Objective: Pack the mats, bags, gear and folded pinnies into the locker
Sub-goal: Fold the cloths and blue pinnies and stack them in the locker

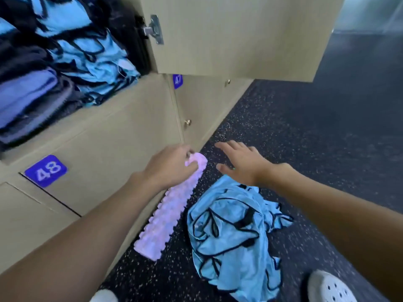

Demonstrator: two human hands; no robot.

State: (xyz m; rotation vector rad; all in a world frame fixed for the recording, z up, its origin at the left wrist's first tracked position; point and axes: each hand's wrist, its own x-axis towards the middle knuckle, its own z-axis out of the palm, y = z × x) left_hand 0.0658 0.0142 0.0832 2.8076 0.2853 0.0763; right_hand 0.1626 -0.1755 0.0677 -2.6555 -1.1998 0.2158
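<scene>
Foam roller (172, 205): long axis 7–1 o'clock.
Gripped at 1 o'clock end w/ L hand (170, 166), fingers curled round; R hand (242, 162) spread, empty.

**Two locker nos. legible**

Plate "48" (45, 171): white digits on a blue-violet rounded tag, lower left of frame, fixed to the beige locker front (113, 149) just below the open compartment. Plate "47" (177, 81): same type of tag, upper centre, on the adjacent front (202, 105) to the right. Its top edge is hidden by the open door (239, 35); digits small & blurry, still readable.
</scene>
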